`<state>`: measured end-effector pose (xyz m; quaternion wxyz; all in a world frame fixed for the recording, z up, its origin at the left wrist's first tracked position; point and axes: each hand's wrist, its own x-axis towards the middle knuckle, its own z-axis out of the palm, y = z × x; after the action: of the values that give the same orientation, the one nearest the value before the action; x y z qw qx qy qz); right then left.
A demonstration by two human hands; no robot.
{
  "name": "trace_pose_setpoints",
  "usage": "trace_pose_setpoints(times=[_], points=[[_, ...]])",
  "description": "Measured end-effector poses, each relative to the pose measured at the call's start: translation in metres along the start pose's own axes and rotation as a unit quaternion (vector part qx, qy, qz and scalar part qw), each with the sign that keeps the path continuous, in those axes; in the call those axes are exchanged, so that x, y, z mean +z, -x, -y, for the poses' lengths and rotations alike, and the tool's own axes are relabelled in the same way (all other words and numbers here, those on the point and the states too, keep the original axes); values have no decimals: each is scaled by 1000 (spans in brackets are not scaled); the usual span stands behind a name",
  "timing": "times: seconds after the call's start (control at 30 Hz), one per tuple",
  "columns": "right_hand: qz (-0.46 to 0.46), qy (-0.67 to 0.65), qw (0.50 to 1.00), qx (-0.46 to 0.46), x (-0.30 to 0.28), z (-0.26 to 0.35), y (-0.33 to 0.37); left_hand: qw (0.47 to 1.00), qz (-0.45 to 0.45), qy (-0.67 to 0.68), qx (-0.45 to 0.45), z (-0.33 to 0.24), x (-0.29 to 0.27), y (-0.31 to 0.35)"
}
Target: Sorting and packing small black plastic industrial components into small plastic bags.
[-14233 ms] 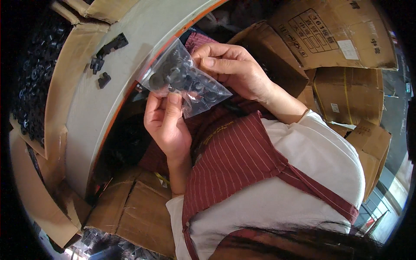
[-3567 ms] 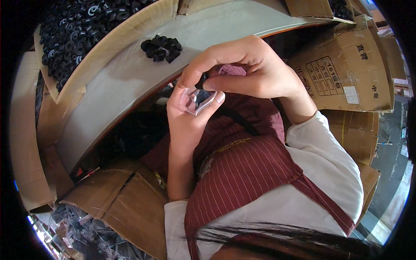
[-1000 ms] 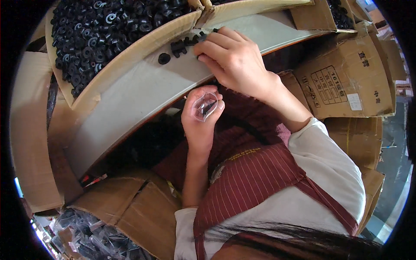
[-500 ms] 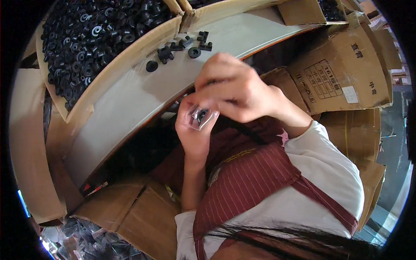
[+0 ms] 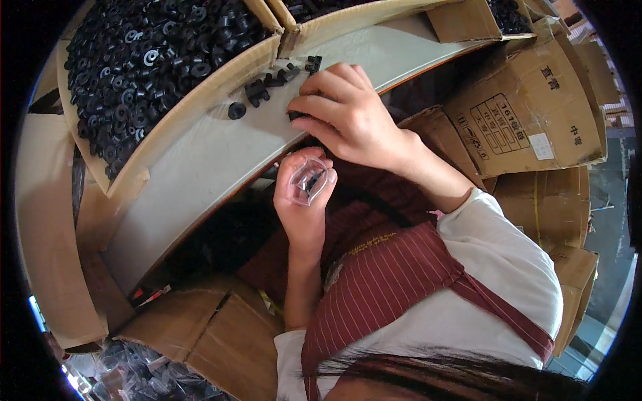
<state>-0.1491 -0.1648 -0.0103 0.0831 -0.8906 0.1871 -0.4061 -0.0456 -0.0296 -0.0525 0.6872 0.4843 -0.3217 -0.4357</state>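
Note:
My left hand (image 5: pixel 302 200) is closed around a small clear plastic bag (image 5: pixel 311 175), its mouth spread open and facing up. Something small and black shows inside the bag. At the table's near edge, my right hand (image 5: pixel 348 120) bends its fingers over a black round part (image 5: pixel 295 115), mostly hidden beneath the fingertips. Beyond that hand several loose black plastic parts lie on the table: a flat round piece (image 5: pixel 237 111), a chunky fitting (image 5: pixel 257 92) and a small block-shaped piece (image 5: pixel 313 64) among them.
A cardboard box (image 5: pixel 194 107) heaped with small black parts stands on the white table (image 5: pixel 200 164) at the far left. More cartons (image 5: pixel 521 113) are stacked at the right. At the lower left, clear bags (image 5: pixel 144 371) fill a space beside cardboard flaps (image 5: pixel 221 327).
My right hand has moved off the bag, away to the table, and onto the round part, which is drawn nearer the edge. My left hand stays nearly in place with the bag.

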Motion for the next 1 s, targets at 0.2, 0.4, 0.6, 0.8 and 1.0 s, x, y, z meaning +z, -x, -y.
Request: trace_pose_setpoints(times=[0.2,0.4,0.6,0.8,1.0], points=[[-12,-19,1000,-18,8,5,5,1000,12,-18,-11,1,2,1],[-56,27,998,23,20,15,-6,1000,-25,-3,-9,5,6,5],[-44,56,997,-18,32,19,-11,1000,-12,-3,-16,7,0,4],[-28,33,997,-67,29,19,-7,1000,-18,17,-3,8,1,3],[-57,10,998,-25,31,21,-23,999,-30,21,12,13,2,2]])
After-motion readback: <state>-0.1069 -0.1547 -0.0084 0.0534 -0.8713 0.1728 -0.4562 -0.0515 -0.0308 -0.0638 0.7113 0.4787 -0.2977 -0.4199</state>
